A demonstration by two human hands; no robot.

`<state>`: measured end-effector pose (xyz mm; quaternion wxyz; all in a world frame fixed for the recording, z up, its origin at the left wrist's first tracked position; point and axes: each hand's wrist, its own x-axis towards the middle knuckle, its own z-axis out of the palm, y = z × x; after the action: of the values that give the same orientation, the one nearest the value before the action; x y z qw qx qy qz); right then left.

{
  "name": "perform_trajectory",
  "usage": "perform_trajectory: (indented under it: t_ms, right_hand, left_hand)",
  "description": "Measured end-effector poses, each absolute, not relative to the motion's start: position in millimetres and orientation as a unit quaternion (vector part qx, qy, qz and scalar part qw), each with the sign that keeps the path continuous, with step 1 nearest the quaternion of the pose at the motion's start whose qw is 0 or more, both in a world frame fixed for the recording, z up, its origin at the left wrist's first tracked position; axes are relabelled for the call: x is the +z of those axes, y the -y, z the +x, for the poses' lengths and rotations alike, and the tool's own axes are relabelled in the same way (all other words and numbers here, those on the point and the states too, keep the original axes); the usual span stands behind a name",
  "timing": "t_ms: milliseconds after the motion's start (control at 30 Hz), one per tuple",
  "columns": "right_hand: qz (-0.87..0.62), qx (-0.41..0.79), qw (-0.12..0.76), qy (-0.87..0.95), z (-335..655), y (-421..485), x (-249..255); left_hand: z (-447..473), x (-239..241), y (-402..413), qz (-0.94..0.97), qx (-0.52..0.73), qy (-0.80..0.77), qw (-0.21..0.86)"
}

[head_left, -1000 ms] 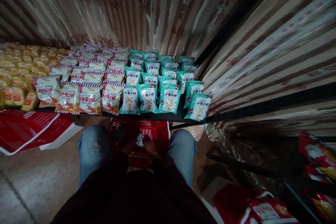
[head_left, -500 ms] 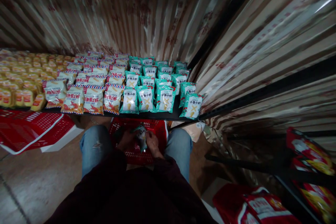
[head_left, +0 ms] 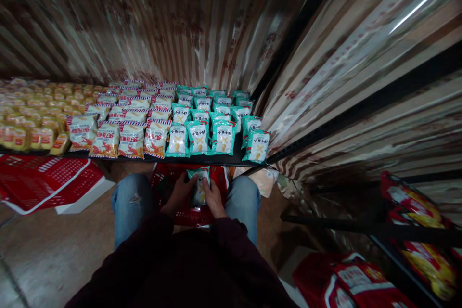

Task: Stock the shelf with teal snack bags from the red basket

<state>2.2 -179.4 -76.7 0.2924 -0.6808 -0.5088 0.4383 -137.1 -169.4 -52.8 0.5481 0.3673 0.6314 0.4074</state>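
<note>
Between my knees, above a red plastic basket (head_left: 164, 169), I hold a teal and white snack bag (head_left: 198, 195). My left hand (head_left: 181, 193) grips its left side and my right hand (head_left: 214, 197) its right side, with both thumbs on the front. The bag's printed front is turned up towards me. Just beyond, on a dark shelf (head_left: 231, 158), matching teal snack bags (head_left: 223, 138) stand in rows. A gap shows in the front row, left of the rightmost bag (head_left: 257, 146).
White and red snack bags (head_left: 131, 139) and yellow packaged cakes (head_left: 41, 135) fill the shelf's left. Another red basket (head_left: 54, 178) sits at lower left. A black post (head_left: 299, 33) rises at right. Red packages (head_left: 346, 276) lie at lower right.
The snack bag has been turned from a tilt to upright and raised slightly, its front now towards me. Both hands now hold its sides. The view has shifted a little.
</note>
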Motion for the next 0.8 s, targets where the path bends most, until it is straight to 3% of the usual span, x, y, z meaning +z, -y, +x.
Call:
perform_trajectory:
  t_ms: [267, 800]
  right_hand:
    - [-0.701, 0.398, 0.289, 0.515, 1, 178, -46]
    - [-0.66, 0.437, 0.341, 0.506, 2, 184, -47]
  left_hand:
    - [-119, -26, 188, 0.384, 0.399, -0.661, 0.507]
    - [-122, -45, 197, 0.427, 0.389, -0.694, 0.429]
